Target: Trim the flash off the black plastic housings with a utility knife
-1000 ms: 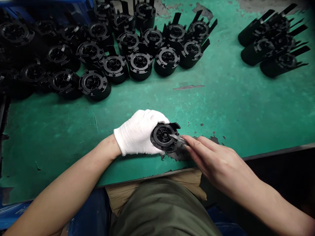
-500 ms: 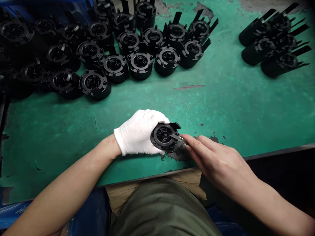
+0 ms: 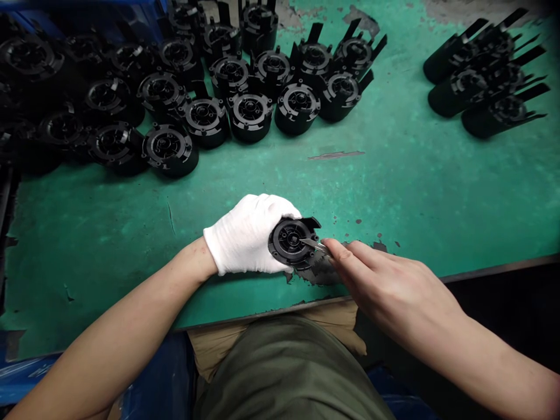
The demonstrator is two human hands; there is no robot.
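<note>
My left hand [image 3: 254,236], in a white glove, is wrapped round a black round plastic part [image 3: 286,248] near the front edge of the green table. The part's ribbed round face is turned up towards me, and a flat tab sticks out at its upper right. My bare right hand [image 3: 371,274] pinches a slim knife-like metal tool [image 3: 318,246]. The tool's pointed tip lies over the part's face, right of its centre; whether it touches is too small to tell.
Many similar black parts [image 3: 251,112] stand close together at the back left of the green table [image 3: 394,192]. Another cluster [image 3: 503,111] is at the back right. A blue bin [image 3: 131,20] sits behind the left group. The table's front edge runs just before my lap.
</note>
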